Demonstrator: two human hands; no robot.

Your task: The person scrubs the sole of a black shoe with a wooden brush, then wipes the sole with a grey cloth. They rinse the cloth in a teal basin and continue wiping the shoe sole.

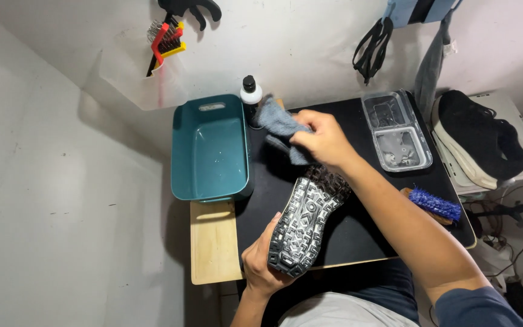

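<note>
I have the shoe (pixel 307 224) turned sole-up over the near part of the bench (pixel 364 230), my left hand (pixel 261 260) wrapped around its heel end from below, fingers closed firmly on it, while the toe end points away toward the far side. My right hand (pixel 325 142) is just past the toe, pinched shut on a grey cloth (pixel 279 127) that hangs bunched and soft, close to the toe, though I cannot tell whether it touches. The shoe looks light enough to hold one-handed, but I judge the sole as stiff rubber and the upper as softer, so the heel, where I hold it, seems the steadiest place for a grip; squeezing further along would likely let it flex. The sole is black with a pale grey, blocky tread, and it catches a little shine, so it may be damp and a bit slippery. The cloth is limp and fluffy and should give no trouble in the grip. To the left sits a teal tub (pixel 210 151), with a small bottle with a black cap (pixel 250 97) just beyond its far right corner. To the right of the shoe lies a blue-bristled brush (pixel 434 204), and further off a clear plastic tray (pixel 394 130). A second black shoe (pixel 479 136) rests on a white surface well off to the right.
</note>
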